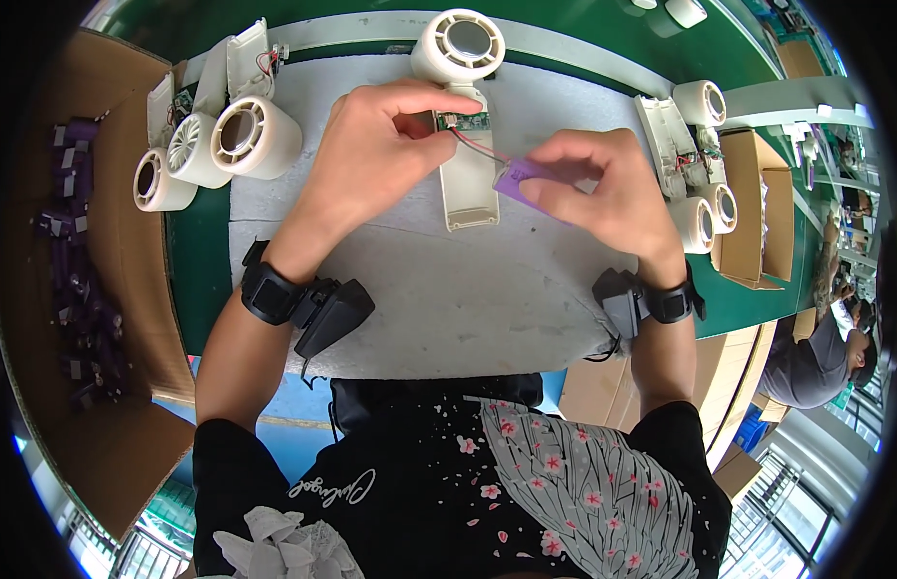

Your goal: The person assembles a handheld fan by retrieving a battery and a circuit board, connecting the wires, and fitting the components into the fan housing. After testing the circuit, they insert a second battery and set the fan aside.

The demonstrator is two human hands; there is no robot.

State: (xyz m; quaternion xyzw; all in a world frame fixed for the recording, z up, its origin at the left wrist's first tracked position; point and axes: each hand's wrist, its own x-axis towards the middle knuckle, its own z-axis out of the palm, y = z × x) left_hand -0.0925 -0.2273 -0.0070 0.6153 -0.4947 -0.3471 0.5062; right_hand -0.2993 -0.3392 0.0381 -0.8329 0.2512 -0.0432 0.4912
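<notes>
Wires [477,147] are needing slack; upper centre, our right hand [617,188] is pinching the purple cell [513,180]; whether our left hand [376,145] is gripping, we cannot tell.

A: Clothing?
B: Black shirt [410,463], short sleeves [238,458], pink blossoms [553,464], grey feather-like print [612,502] lower right of centre.
A: Strapped on?
B: Black wrist straps [271,292], boxy dark modules [335,318], thin cables [305,369].

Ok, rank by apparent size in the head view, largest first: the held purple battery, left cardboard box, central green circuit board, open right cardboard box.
1. Left cardboard box
2. Open right cardboard box
3. Held purple battery
4. Central green circuit board
The last two are partly covered.
</notes>
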